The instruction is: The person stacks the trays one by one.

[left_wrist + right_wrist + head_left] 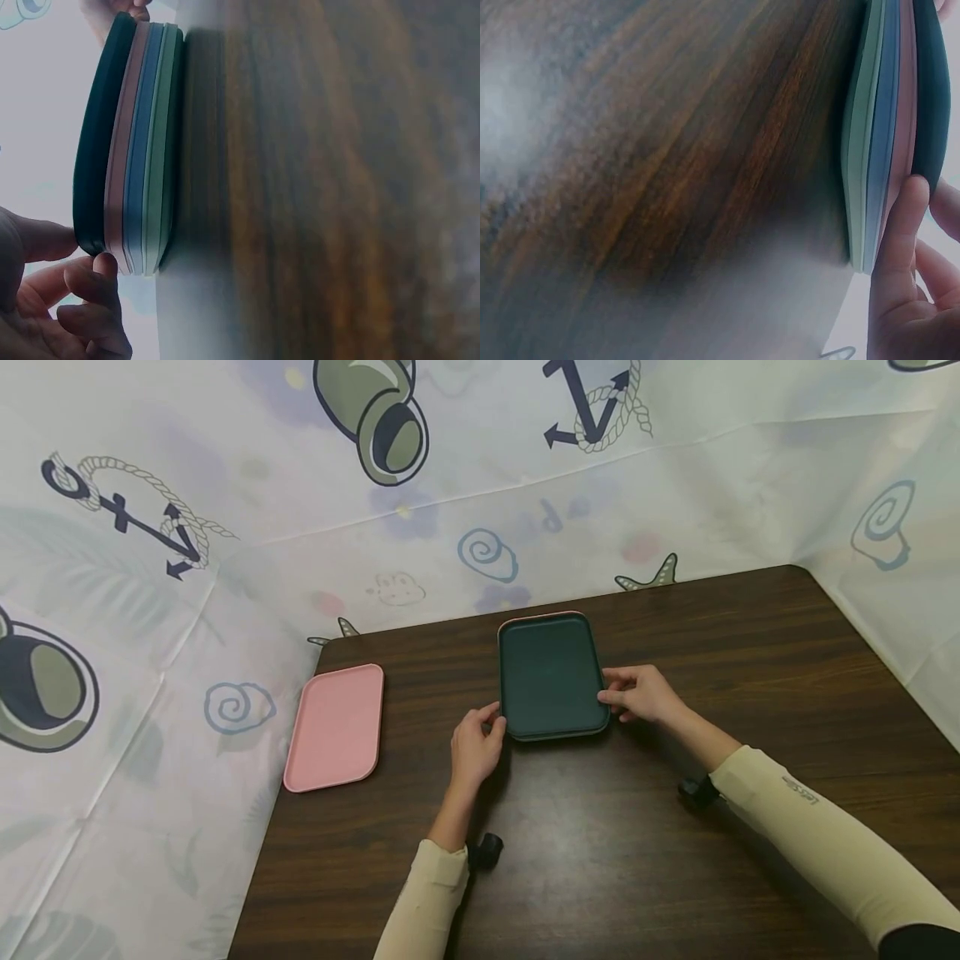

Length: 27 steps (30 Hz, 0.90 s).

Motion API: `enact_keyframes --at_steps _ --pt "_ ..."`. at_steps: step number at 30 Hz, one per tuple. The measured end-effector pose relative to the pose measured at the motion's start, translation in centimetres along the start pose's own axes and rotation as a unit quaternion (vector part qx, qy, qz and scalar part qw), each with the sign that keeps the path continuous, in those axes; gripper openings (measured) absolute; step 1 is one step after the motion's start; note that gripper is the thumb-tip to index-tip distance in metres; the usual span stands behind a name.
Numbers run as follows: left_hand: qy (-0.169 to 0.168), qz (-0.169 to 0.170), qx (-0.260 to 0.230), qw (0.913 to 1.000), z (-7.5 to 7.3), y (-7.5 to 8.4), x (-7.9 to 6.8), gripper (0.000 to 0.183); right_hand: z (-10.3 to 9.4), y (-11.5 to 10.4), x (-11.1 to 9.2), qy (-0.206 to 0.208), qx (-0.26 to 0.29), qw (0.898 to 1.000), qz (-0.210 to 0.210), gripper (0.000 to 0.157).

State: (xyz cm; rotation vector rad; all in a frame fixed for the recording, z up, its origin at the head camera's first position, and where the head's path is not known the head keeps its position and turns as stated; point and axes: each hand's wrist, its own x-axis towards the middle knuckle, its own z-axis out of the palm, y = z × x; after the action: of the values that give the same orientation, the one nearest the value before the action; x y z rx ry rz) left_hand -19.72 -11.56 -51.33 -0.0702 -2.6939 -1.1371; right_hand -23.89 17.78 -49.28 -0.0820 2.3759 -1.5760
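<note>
A dark green tray (551, 677) lies on top of a stack of trays at the table's far middle. Below it, the left wrist view shows the edges of a pink tray (120, 172), a blue tray (139, 165) and pale green layers (159, 157). My left hand (476, 745) pinches the dark green tray at its near left corner, thumb and fingertips on its rim. On the opposite side, my right hand (641, 693) grips its right edge near the front, the thumb lying along the side in the right wrist view.
A separate pink tray (335, 727) lies flat near the left edge of the brown wooden table (570, 843). Behind and to the left hangs a white printed cloth (247, 610), close to the table's edges.
</note>
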Motion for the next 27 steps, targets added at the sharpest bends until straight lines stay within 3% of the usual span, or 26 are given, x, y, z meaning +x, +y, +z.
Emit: enact_keyframes --at_steps 20,27 --pt "-0.008 -0.006 -0.001 0.9999 0.22 -0.37 0.72 0.031 0.16 0.10 0.69 0.017 -0.006 1.000 -0.003 0.050" --pt "-0.027 -0.021 -0.011 0.9994 0.24 -0.59 0.59 0.033 0.39 0.26 0.59 0.021 -0.004 1.000 -0.002 0.048"
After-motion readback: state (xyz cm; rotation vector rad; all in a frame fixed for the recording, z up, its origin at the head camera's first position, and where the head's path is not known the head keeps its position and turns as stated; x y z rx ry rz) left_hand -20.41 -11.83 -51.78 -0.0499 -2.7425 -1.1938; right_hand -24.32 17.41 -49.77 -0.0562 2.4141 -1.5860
